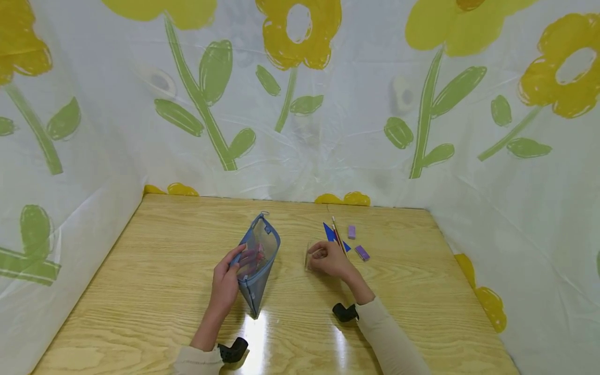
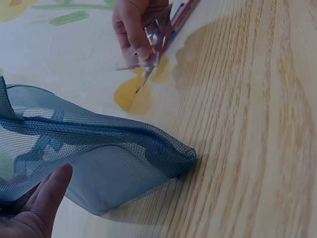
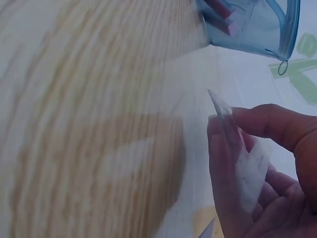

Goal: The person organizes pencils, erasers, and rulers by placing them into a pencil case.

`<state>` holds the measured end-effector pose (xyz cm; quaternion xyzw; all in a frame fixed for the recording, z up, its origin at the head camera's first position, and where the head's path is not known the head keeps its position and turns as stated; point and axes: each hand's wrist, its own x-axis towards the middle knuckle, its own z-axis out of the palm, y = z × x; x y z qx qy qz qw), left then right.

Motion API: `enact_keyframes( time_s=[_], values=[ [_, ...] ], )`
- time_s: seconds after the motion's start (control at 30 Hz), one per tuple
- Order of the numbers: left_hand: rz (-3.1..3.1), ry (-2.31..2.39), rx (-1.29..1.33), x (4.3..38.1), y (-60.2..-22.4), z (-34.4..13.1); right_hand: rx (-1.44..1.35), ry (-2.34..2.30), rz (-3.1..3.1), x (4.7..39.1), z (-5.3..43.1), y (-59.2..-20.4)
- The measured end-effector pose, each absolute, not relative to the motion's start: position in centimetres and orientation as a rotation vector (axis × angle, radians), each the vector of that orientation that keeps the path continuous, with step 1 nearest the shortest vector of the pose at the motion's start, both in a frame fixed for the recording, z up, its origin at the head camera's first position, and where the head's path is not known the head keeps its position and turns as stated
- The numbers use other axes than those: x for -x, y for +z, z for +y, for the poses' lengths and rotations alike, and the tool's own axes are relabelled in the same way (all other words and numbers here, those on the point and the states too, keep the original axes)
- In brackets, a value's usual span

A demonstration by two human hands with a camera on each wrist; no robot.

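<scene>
A blue mesh zip pouch [image 1: 267, 271] hangs with its mouth spread wide, and something pink and red [image 1: 260, 252] shows inside it. My left hand [image 1: 227, 281] grips the pouch by its left rim, its fingers visible through the mesh. In the left wrist view the zip edge of the pouch [image 2: 124, 163] fills the lower left. My right hand [image 1: 330, 259] is to the right of the pouch, apart from it. Between thumb and fingers it pinches a clear, flat plastic piece [image 3: 250, 173] with a pointed corner; I cannot tell its exact kind.
Just beyond my right hand lie a blue triangular ruler [image 1: 330, 233] and several pencils [image 1: 335, 225]. Two purple erasers, one farther back [image 1: 351, 232] and one nearer [image 1: 362, 253], lie to their right. Flower-printed white curtains [image 1: 300, 161] border the wooden table [image 1: 164, 271] at the back and sides.
</scene>
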<state>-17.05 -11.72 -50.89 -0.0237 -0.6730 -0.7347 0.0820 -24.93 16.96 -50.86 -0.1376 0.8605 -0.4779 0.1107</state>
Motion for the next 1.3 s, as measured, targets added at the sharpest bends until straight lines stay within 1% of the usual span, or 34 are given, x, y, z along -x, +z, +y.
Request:
enact_keyframes(
  time_s=[0.2,0.5,0.7,0.83,1.13,1.3],
  values=[
    [-1.974,-2.212,0.091,16.9,-50.6,-11.5,0.388,-1.529,2.476,24.8,16.6,-50.5],
    [-1.968,-2.229,0.084,16.8,-50.6,-11.3,0.391,-1.712,2.416,24.3,15.2,-48.9],
    [-2.015,-2.18,0.033,16.8,-50.7,-11.4,0.422,-1.763,2.419,24.3,14.3,-48.2],
    [-2.016,-2.188,0.023,16.9,-50.8,-11.3,0.434,-1.828,2.41,24.3,13.5,-47.3],
    [-1.939,-2.205,0.086,16.9,-50.9,-11.0,0.434,-2.015,2.377,24.6,11.3,-45.5],
    [-1.944,-2.218,0.057,16.7,-50.7,-11.0,0.443,-2.094,2.353,24.9,10.0,-44.5]
  ],
)
